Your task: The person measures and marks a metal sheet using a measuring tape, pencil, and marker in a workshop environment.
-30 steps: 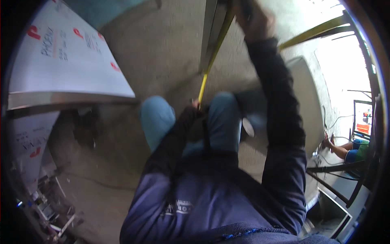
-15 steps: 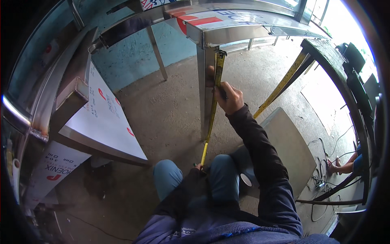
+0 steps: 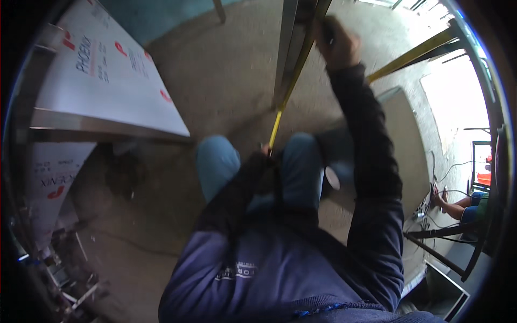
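Observation:
A yellow tape measure is stretched along an upright metal leg, running from the top of the view down between my knees. My right hand, blurred by motion, is closed round the upper part of the blade beside the leg. A small dark object shows at its fingers, too smeared to name. Low down between the knees, my left hand is closed at the lower end of the tape; the sleeve hides most of it. The top of the leg and the tape's upper end lie outside the view.
On the left stands a metal panel in printed white film, with a metal edge. A grey board lies at right, near a dark metal frame with a yellow bar. Cables and another person's legs are at far right.
The view has tipped downward, so the tabletop frame and the tape's upper end have left the picture. Both hands keep their hold on the tape.

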`<state>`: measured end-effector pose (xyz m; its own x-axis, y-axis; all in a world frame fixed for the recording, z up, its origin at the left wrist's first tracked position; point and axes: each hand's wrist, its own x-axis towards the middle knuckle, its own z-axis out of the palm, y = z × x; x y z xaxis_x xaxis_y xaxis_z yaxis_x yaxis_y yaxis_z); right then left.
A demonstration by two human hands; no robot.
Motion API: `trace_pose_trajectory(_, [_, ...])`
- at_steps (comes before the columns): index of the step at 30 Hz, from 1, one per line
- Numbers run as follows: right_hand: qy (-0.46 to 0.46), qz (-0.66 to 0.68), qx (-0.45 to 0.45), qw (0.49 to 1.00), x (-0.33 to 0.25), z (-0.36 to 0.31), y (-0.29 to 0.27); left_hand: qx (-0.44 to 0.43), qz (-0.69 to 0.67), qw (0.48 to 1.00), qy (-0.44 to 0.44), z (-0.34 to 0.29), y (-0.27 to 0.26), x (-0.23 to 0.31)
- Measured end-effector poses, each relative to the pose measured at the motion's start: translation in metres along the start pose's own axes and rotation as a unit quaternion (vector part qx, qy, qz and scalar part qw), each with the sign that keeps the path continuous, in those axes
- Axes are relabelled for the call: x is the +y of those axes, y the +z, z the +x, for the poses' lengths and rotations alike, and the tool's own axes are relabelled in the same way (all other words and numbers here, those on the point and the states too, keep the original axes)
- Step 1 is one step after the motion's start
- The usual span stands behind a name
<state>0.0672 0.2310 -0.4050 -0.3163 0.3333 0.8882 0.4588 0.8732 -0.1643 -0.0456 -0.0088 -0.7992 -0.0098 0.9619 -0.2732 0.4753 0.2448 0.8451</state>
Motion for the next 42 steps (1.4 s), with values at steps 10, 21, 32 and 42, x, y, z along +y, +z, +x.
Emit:
trace_pose_trajectory(10, [0.039, 0.027, -0.006, 0.999, -0.021, 0.003, 0.009, 0.073, -0.332, 0.848, -0.407, 0.004, -0.006, 0.016])
trace_pose_trajectory(21, [0.021, 0.040, 0.022, 0.999, -0.023, 0.007, 0.019, 0.051, -0.272, 0.862, -0.425, 0.024, -0.008, -0.019])
trace_pose_trajectory(32, [0.004, 0.037, 0.031, 0.999, -0.016, 0.005, 0.011, 0.022, -0.280, 0.849, -0.448, 0.030, 0.008, -0.021])
trace_pose_trajectory(42, [0.027, 0.021, -0.014, 0.999, -0.021, -0.002, 0.005, 0.059, -0.281, 0.845, -0.451, 0.021, 0.009, -0.017])
